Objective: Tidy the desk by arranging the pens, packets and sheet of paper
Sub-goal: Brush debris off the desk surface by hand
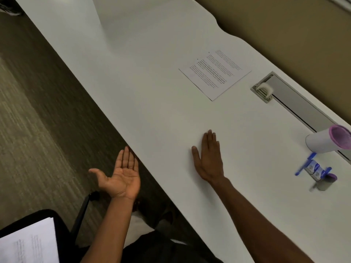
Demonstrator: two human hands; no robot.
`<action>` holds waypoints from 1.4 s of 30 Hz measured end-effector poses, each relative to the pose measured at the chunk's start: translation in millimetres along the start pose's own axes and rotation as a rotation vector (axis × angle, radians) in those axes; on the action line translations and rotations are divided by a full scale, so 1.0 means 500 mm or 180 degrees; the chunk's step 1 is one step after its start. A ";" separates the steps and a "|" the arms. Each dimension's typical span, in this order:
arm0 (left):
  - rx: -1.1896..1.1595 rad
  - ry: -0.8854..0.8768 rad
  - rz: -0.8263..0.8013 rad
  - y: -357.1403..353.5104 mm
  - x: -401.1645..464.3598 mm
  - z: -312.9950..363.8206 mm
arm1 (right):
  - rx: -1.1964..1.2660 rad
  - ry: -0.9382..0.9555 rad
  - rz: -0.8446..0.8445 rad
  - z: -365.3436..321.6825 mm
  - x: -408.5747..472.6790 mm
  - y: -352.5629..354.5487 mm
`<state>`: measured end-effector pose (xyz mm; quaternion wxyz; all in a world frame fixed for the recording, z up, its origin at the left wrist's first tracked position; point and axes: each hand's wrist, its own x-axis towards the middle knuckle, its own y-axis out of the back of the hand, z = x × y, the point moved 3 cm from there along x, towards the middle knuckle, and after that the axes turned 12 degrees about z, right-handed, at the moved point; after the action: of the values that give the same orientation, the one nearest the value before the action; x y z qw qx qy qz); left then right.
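Right hand (209, 160) flat, empty, left hand (119, 177) palm-up — pen (305, 164) lying diagonally.

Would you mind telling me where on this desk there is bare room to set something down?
The widest bare patch lies between the sheet of paper, the right hand and the desk front edge. The far end beyond the sheet is bare too. It is crowded at the right, where pens, packets and cup cluster.

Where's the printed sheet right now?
Head view: the printed sheet lies flat on the desk, beyond the right hand, just left of the cable hatch.
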<state>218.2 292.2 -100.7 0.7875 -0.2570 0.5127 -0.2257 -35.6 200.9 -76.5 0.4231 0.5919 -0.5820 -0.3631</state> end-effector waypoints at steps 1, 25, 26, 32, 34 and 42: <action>-0.0039 0.0004 0.0004 -0.001 0.002 0.002 | 0.0012 0.0037 -0.0006 -0.021 -0.020 -0.009; -0.0277 0.0171 -0.0110 0.026 0.033 -0.018 | 0.0255 -0.0381 0.0128 -0.213 -0.118 -0.082; -0.0312 0.0140 -0.0125 0.029 0.034 -0.024 | 0.0402 -0.0363 0.0134 -0.217 -0.122 -0.081; -0.0546 0.0015 -0.0270 0.045 0.044 -0.046 | 0.1098 -0.1058 0.0973 -0.114 -0.066 0.003; -0.0549 -0.0006 -0.0315 0.051 0.043 -0.053 | 0.0725 -0.1015 0.0622 -0.091 -0.047 -0.002; -0.0297 -0.0021 -0.0267 0.053 0.032 -0.059 | 0.0057 -0.0464 0.0367 -0.212 -0.116 -0.096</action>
<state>199.4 297.5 -138.4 0.7662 -0.3155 0.5089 -0.2335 77.0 265.0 -84.2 0.3946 0.5332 -0.6476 -0.3750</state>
